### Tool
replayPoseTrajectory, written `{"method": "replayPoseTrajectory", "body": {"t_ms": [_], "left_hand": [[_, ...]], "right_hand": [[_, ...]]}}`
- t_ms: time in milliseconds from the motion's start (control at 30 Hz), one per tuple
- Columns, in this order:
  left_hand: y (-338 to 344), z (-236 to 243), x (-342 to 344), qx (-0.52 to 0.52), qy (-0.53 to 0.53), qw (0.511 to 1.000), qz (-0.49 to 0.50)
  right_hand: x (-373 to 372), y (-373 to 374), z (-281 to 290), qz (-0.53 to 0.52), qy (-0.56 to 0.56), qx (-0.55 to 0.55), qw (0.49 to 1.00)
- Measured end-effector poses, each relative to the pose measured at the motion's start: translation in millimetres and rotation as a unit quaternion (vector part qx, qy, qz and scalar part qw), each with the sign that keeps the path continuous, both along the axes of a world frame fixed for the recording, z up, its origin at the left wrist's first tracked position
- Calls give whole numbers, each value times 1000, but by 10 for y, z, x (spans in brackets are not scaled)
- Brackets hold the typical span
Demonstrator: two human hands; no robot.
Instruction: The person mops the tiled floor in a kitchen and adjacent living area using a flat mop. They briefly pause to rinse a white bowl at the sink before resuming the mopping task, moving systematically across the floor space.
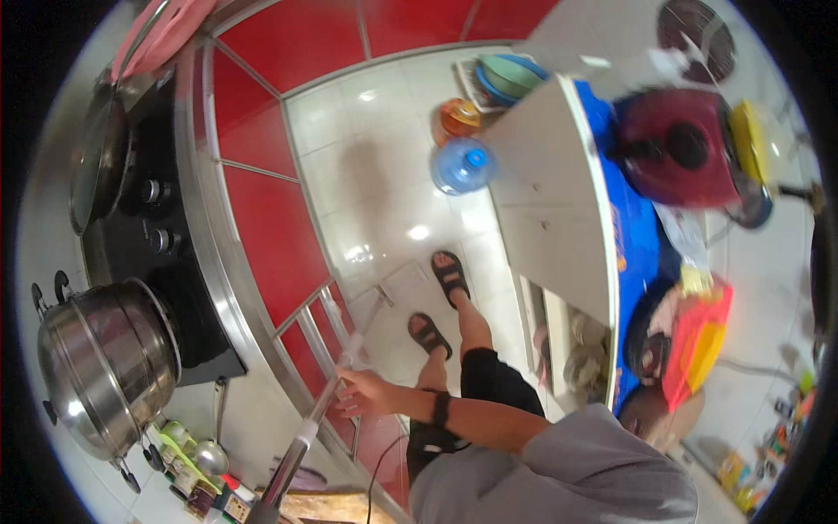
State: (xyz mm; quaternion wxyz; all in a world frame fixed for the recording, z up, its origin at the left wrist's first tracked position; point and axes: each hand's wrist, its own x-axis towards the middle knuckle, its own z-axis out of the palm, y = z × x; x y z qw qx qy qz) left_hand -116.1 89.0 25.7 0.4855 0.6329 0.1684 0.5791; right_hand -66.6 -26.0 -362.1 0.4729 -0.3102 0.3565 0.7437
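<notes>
My right hand (pixel 370 393) is closed round the pale, silvery pole of a flat mop (pixel 307 430). The pole slants from the lower left edge up toward the floor. Its flat head (pixel 403 286) lies on the tiles just left of my sandalled feet (pixel 449 275). Along the pole, the hand sits between the metal counter edge and my legs. My left hand is out of view, and the pole's upper end runs off the lower edge.
A large steel steamer pot (pixel 109 367) and a pan (pixel 100 166) stand on the black stove (pixel 157 210). Red cabinets (pixel 271 236) line the left. A blue-capped water jug (pixel 463 166) stands by the white cabinet (pixel 554 201), which carries a dark red appliance (pixel 672 148).
</notes>
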Motion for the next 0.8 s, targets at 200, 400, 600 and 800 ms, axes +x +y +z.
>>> {"method": "replayPoseTrajectory", "body": {"t_ms": [200,400,600,800], "left_hand": [[-685,317,-112,-2,55,998,-44],[-910,641,-289,11,12,987,-162],[-1209,303,-231,46,112,971,-204],[-2110,71,467,31,105,900,-421]], "right_hand": [[-554,102,231,-304,41,-67,949],[-242,-138,586,-331,-36,-131,934],[605,-657,547,-405,-59,-126,903],[1181,-1387,18,-440,-136,-100,882]]}}
